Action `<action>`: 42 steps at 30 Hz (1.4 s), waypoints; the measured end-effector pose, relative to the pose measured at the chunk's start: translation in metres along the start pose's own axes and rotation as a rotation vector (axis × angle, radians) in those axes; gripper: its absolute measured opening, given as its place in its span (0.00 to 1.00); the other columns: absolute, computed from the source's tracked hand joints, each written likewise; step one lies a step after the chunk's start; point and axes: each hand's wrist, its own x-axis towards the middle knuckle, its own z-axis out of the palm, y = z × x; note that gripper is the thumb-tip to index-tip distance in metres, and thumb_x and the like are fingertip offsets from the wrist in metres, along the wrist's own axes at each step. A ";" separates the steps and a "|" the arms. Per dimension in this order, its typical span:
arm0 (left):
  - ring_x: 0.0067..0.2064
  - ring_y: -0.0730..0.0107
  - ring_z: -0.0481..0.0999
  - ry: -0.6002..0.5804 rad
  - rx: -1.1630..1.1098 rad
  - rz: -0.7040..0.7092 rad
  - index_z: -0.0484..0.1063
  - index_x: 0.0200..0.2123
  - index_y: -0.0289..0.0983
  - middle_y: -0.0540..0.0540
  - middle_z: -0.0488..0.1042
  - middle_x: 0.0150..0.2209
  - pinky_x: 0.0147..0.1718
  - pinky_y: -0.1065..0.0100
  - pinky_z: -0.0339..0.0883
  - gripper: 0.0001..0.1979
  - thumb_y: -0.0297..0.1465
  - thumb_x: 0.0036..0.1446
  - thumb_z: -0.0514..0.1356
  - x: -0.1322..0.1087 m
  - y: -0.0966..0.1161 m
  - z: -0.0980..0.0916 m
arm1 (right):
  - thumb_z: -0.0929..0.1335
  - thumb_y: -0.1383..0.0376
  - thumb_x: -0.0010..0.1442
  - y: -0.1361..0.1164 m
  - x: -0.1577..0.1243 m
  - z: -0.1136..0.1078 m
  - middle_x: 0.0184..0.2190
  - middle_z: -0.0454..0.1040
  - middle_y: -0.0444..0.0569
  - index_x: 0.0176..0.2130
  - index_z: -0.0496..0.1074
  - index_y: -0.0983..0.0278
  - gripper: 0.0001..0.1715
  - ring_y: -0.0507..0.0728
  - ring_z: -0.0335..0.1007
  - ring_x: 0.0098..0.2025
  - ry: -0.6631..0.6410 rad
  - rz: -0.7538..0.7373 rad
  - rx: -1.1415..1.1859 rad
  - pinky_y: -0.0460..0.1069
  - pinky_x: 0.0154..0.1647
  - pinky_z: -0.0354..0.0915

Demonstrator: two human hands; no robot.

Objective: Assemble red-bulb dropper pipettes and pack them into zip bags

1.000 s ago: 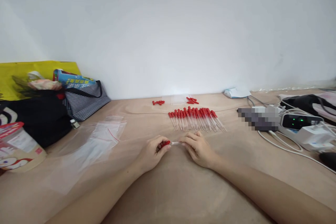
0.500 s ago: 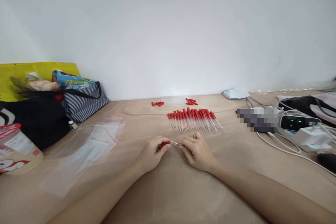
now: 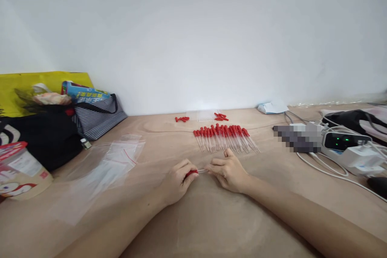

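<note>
My left hand (image 3: pixel 177 179) pinches the red rubber bulb (image 3: pixel 191 173) of a small dropper. My right hand (image 3: pixel 228 171) pinches the clear glass tube (image 3: pixel 202 170) of the same dropper, and both hands rest on the tan table (image 3: pixel 196 217). Just beyond them lies a row of several finished droppers (image 3: pixel 225 137) with red bulbs. Farther back are loose red bulbs (image 3: pixel 182 119), a second small pile of red bulbs (image 3: pixel 221 116) and clear tubes (image 3: pixel 205 115) near the wall.
Clear zip bags (image 3: pixel 105 165) lie at the left. Behind them stand a striped bag (image 3: pixel 96 119), a black bag (image 3: pixel 39 137) and a yellow bag (image 3: pixel 18 88). At the right sit a white device with green lights (image 3: pixel 344 142), cables (image 3: pixel 326 165) and a blurred object (image 3: pixel 298 139).
Both hands have shifted slightly toward me and drawn closer, so less of the glass tube shows between them. The rest of the table is unchanged.
</note>
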 end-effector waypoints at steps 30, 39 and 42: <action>0.32 0.71 0.67 -0.080 -0.110 -0.004 0.69 0.31 0.35 0.47 0.68 0.30 0.33 0.70 0.60 0.08 0.29 0.56 0.50 0.005 -0.010 -0.005 | 0.58 0.67 0.60 -0.015 0.008 0.006 0.30 0.72 0.47 0.39 0.69 0.63 0.13 0.51 0.64 0.31 -0.027 0.115 0.227 0.48 0.34 0.49; 0.32 0.74 0.70 0.323 -0.739 -0.460 0.60 0.39 0.37 0.53 0.67 0.29 0.34 0.68 0.66 0.17 0.34 0.46 0.60 0.014 -0.018 0.006 | 0.60 0.67 0.57 -0.015 0.006 0.008 0.26 0.73 0.46 0.40 0.70 0.62 0.13 0.52 0.65 0.29 0.067 0.240 0.167 0.48 0.34 0.47; 0.32 0.72 0.72 0.438 -0.946 -0.542 0.57 0.38 0.37 0.53 0.68 0.29 0.34 0.66 0.68 0.21 0.35 0.43 0.63 0.016 -0.009 0.017 | 0.61 0.65 0.56 -0.022 0.011 0.011 0.22 0.72 0.44 0.43 0.68 0.62 0.14 0.51 0.64 0.26 0.065 0.252 0.203 0.48 0.34 0.48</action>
